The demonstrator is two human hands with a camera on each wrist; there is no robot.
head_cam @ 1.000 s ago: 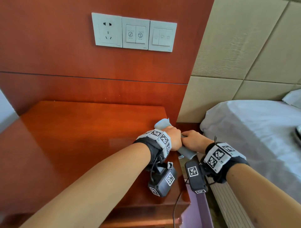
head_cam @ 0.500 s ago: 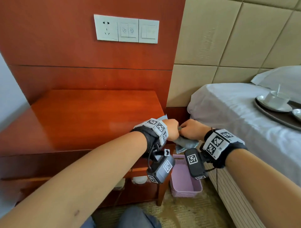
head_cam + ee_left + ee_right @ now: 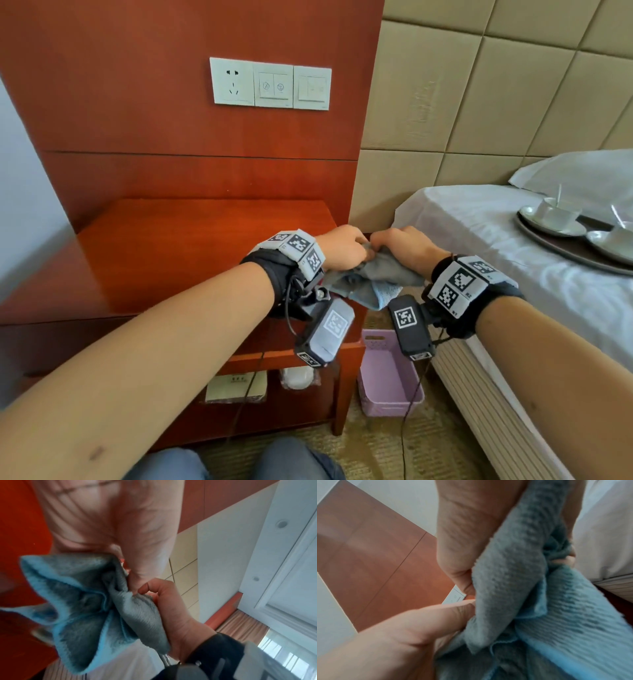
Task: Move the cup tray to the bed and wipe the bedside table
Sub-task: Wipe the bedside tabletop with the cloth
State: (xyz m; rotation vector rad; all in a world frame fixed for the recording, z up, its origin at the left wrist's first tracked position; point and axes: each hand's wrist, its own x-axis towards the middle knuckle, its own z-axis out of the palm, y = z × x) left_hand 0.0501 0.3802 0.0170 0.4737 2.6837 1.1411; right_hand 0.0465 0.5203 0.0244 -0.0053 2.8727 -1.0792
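Both hands hold a grey-blue cloth point(image 3: 371, 278) point(image 3: 96, 609) point(image 3: 530, 588) bunched between them, in the air just off the right front corner of the reddish wooden bedside table point(image 3: 164, 253). My left hand point(image 3: 342, 248) and right hand point(image 3: 400, 248) meet knuckle to knuckle, fingers curled into the fabric. The cloth hangs below them. A dark oval cup tray point(image 3: 561, 251) with white cups on saucers point(image 3: 555, 216) lies on the white bed point(image 3: 479, 246) at the right.
A lilac plastic bin point(image 3: 387, 380) stands on the carpet between table and bed. The table's lower shelf holds a pale box point(image 3: 236, 387) and a wrapped white item point(image 3: 298, 377). Wall sockets and switches point(image 3: 270, 84) sit above the table. A pillow point(image 3: 582, 171) lies beside the tray.
The view has pulled back and risen, bringing the tray on the bed and the bin into sight. Both hands came off the table's edge and lifted the cloth, bunching it between them.
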